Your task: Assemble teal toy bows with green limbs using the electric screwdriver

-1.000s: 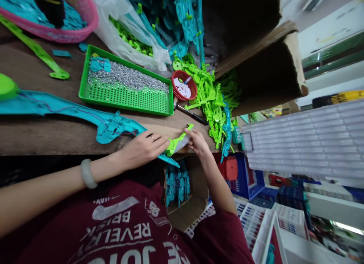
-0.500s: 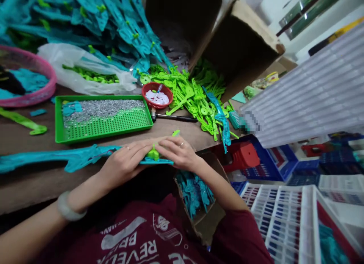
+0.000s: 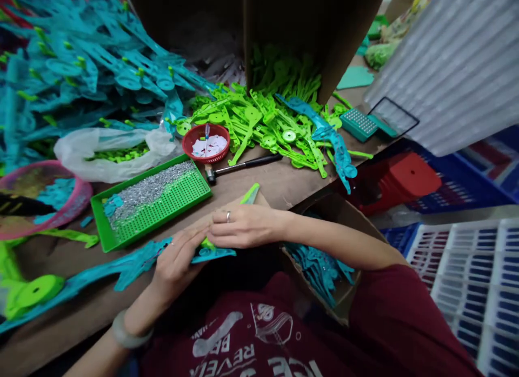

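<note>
A long teal plastic part [image 3: 141, 260] lies along the table's front edge, its near end sticking out past my hands. My left hand [image 3: 178, 260] is closed around that end, fingers over the top. Close against it, my right hand [image 3: 249, 226] has its fingers pressed together on a small lime-green plastic piece [image 3: 208, 243] that sits on the teal part. Most of this green piece is hidden under the fingers. Behind my right hand the tip of another lime-green part [image 3: 250, 193] shows.
A green perforated tray [image 3: 174, 199] holds small silvery pieces. Beyond it are a hammer [image 3: 247, 165], a red basket [image 3: 188, 144], a plastic bag [image 3: 77, 158] and a pile of lime-green parts [image 3: 259, 128]. Teal parts [image 3: 101, 58] heap up at back left. A cardboard box [image 3: 367, 233] stands right, below the table.
The camera view has turned and shifted. My right hand has come in over the green piece and against my left hand, covering more of the piece than before.
</note>
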`<state>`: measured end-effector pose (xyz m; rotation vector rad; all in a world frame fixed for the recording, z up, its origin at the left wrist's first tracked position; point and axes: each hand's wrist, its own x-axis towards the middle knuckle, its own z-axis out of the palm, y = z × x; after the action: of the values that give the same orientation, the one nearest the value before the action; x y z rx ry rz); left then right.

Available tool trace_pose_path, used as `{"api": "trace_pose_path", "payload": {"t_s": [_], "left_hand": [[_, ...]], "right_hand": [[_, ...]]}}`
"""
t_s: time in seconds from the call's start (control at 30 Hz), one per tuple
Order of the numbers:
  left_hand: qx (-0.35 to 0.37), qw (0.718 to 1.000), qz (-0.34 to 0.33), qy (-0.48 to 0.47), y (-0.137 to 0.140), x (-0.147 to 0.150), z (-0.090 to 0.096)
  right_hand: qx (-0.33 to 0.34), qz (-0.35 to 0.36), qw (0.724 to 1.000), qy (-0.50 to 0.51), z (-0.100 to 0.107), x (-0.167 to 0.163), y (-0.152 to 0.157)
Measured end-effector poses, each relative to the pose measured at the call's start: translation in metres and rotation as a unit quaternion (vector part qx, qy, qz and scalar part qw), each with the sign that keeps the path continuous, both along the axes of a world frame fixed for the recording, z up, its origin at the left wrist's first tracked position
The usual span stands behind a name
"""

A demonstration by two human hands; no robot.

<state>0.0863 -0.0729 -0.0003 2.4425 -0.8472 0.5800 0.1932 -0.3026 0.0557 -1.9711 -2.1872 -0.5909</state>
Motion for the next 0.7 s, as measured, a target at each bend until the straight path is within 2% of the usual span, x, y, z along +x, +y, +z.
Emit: {"api": "trace_pose_path", "payload": {"t_s": [0.17,0.23,0.4,0.53,0.7], "left_hand": [[-0.027,0.999,0.032,-0.020,0.002,-0.009,0.014],[-0.028,0.997,0.054,-0.041,0.002,-0.013,0.019],[-0.013,0.996,0.088,-0.026,0.003,-0.021,0.027],[-0.010,0.993,0.113,-0.036,0.006,-0.022,0.030],[0.004,0.992,0.124,-0.029,0.008,-0.020,0.030]], "right_hand": [[0.099,-0.123,0.984,0.080,-0.006,0.017,-0.031],[0.120,-0.142,0.974,0.127,-0.009,0.018,-0.040],[0.132,-0.125,0.958,0.222,-0.002,0.017,-0.040],[0.183,-0.094,0.926,0.315,0.005,0.018,-0.035],[0.175,-0.091,0.921,0.336,0.008,0.019,-0.036]]}}
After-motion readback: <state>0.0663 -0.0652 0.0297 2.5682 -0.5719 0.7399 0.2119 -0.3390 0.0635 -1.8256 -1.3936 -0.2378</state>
